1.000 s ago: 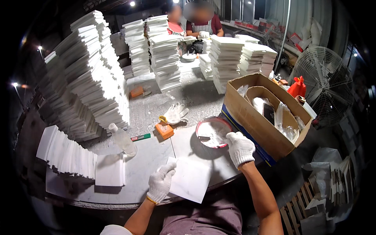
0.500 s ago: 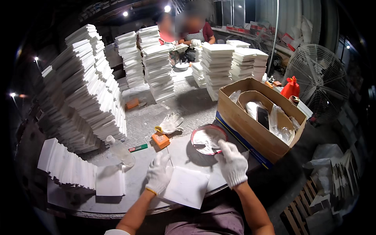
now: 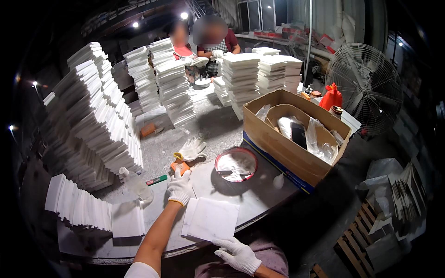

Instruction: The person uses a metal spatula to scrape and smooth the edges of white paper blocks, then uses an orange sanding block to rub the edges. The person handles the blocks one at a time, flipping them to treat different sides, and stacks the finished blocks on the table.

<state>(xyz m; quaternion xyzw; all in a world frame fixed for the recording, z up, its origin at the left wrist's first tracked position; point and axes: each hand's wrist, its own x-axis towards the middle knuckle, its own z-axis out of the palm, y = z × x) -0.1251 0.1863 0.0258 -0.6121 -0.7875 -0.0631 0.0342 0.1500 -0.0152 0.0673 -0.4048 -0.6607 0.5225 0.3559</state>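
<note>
My left hand (image 3: 180, 189), in a white knit glove, reaches forward with its fingers closed over the near side of an orange block (image 3: 180, 166). My gloved right hand (image 3: 238, 255) is low at the table's front edge, fingers stretched toward the near edge of a square white tile (image 3: 214, 218); it holds nothing. Another tile's edge shows under that tile's left side. Beyond the tile stands a red-rimmed bowl (image 3: 255, 172) of white paste, a spreading knife (image 3: 224, 173) resting in it. A spare white glove (image 3: 192, 149) lies just past the orange block.
A clear bottle (image 3: 137, 185) and a green strip (image 3: 156, 180) lie left. A row of tiles (image 3: 81, 204) leans at the near left. Tall tile stacks (image 3: 175, 92) rise behind. An open cardboard box (image 3: 292, 150) is right, a large fan (image 3: 365, 90) beyond. Two people work across the table.
My right hand has let go of the knife in the bowl and come back to the tile's near edge. My left hand has moved from beside the tile forward onto the orange block.
</note>
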